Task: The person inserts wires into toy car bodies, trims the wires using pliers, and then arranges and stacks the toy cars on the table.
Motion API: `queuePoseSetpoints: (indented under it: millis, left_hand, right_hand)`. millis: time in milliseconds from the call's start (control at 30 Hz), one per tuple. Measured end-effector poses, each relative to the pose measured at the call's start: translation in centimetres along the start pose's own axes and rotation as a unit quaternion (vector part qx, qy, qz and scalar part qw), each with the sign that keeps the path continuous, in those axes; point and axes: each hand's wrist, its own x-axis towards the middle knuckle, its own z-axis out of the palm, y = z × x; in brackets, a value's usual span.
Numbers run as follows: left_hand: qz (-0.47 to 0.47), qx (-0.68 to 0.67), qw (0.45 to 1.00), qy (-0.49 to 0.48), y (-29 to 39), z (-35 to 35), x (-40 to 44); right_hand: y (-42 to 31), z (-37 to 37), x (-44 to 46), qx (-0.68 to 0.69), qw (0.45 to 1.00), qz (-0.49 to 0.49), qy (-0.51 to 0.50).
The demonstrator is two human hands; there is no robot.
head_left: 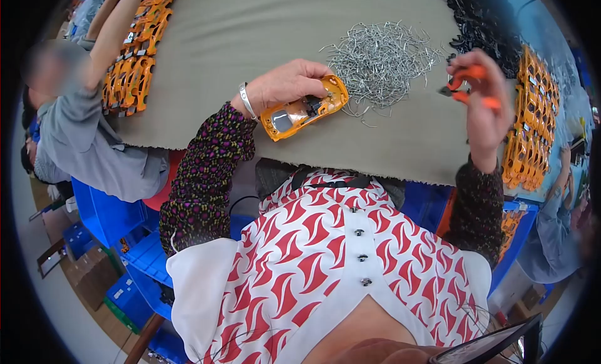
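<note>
My left hand [286,85] holds a yellow plastic toy car shell [291,120] just over the cloth-covered table, thumb pressed on its upper end. Black parts and a clear window show inside the shell. To the right, my right hand [487,104] is raised and closed round small pliers with orange handles [469,87]; their dark tip points left. Between the two hands lies a heap of thin, bent metal wire pieces [382,63], a few of them scattered at its edge near the shell.
Rows of orange shells lie at the left [134,63] and right [531,123] table edges. Black parts [485,26] are piled at the back right. A co-worker in grey [94,145] sits at the left, arm over the table. Blue crates [106,210] stand below.
</note>
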Motion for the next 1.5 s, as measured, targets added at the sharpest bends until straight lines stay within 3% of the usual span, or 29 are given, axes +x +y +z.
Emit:
queuePoseSetpoints:
  millis: [33,67,100,167,200,267,400,567,667,700,800,933,1100,1200,1333,1400,1433,1467,1500]
  left_hand:
    - [-0.001,0.001,1.0,-0.006,0.1,0.0,0.0]
    - [-0.002,0.003,1.0,-0.011,0.1,-0.1,0.0]
    - [-0.002,0.005,1.0,-0.017,0.2,-0.1,-0.1]
    - [-0.001,0.011,1.0,-0.02,0.3,-0.1,0.0]
    - [0.002,0.017,1.0,-0.023,0.2,-0.2,0.0]
    - [0.002,0.019,0.999,-0.025,0.3,-0.1,0.0]
    - [-0.018,0.003,0.999,-0.032,0.3,-0.1,0.0]
    - [-0.003,0.018,1.0,-0.017,0.1,-0.1,0.1]
    - [0.005,0.022,1.0,-0.002,-0.1,-0.1,0.0]
    - [0.01,0.034,0.999,0.003,-0.1,-0.1,0.0]
    - [0.018,0.059,0.998,0.016,0.1,0.3,0.0]
    - [0.001,0.04,0.998,0.038,0.2,0.7,0.0]
    - [0.029,0.072,0.996,0.047,-0.2,0.8,0.2]
    - [0.024,0.094,0.994,0.049,0.0,1.0,-0.2]
    - [0.039,0.087,0.994,0.055,-0.5,1.0,-0.2]
    - [0.077,0.029,0.996,0.04,0.0,1.4,-1.2]
    - [0.083,0.001,0.996,0.034,-0.1,0.9,-1.7]
    - [0.089,-0.025,0.995,0.029,-0.7,0.2,-2.1]
    - [0.093,-0.124,0.988,0.015,-2.3,-0.7,-1.9]
  right_hand:
    - [0.2,0.5,1.0,0.196,0.977,-0.001,0.083]
    - [0.4,1.3,2.0,0.382,0.91,-0.003,0.163]
    - [0.4,2.2,2.8,0.383,0.91,-0.002,0.163]
    - [0.2,4.4,4.6,0.598,0.792,0.028,0.119]
    - [0.3,5.6,5.3,0.599,0.792,0.03,0.118]
    - [0.7,7.7,6.3,0.664,0.747,-0.013,-0.007]
    - [1.8,9.3,7.4,0.66,0.744,-0.019,-0.106]
    - [2.1,10.2,7.6,0.646,0.754,-0.03,-0.114]
    - [-0.2,11.3,6.8,0.666,0.743,0.016,0.056]
    - [-1.2,11.6,6.4,0.667,0.743,0.015,0.053]
    - [-4.2,12.6,4.6,0.51,0.837,0.003,0.198]
    - [-5.2,14.2,3.2,0.396,0.888,-0.036,0.229]
    - [-5.3,13.8,2.7,0.386,0.898,-0.042,0.208]
    - [-4.1,12.2,3.0,0.447,0.887,-0.034,0.113]
    - [-4.3,10.9,3.4,0.47,0.874,-0.01,0.123]
    - [-4.3,8.5,2.1,0.418,0.895,-0.034,0.151]
    - [-3.5,7.5,1.4,0.451,0.877,-0.083,0.145]
    - [-3.5,5.8,0.4,0.384,0.914,-0.028,0.13]
    - [-3.9,5.5,-0.2,0.317,0.937,-0.044,0.14]
